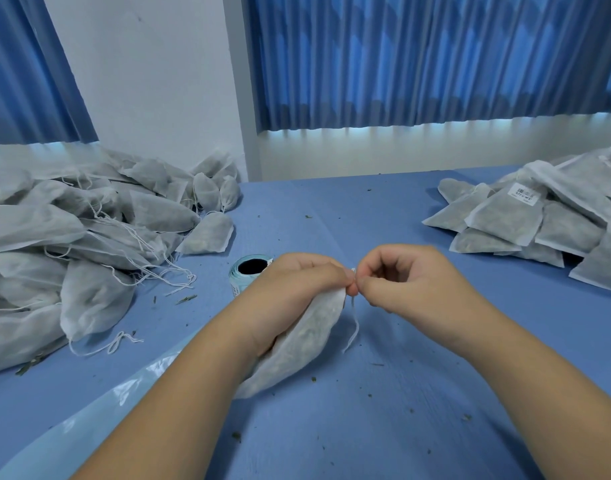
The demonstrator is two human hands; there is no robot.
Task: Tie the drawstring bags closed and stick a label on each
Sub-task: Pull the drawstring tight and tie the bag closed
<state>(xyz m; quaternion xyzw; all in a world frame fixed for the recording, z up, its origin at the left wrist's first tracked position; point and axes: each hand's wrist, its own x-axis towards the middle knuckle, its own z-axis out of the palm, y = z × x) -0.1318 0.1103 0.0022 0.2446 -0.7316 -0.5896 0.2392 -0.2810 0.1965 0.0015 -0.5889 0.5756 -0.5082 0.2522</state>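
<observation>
While its lower end rests near the middle of the blue worktop [383,420], the white drawstring bag [307,341] sits tilted under the left hand [297,282], whose grip is curled round it and pinches the gathered neck. The right hand [401,282] meets it fingertip to fingertip, its grip clamped on the drawstring [354,329], whose loose end hangs toward 6 o'clock. At 11 o'clock from the bag, partly behind the left hand, stands a roll of labels [249,271]. At 9 to 10 o'clock sprawls a heap of loose-stringed bags [72,237]; at 2 o'clock, well apart, lies a heap of flat bags [539,226], one showing a printed label [522,195]. A clear plastic sheet [124,389] lies at 7 o'clock
</observation>
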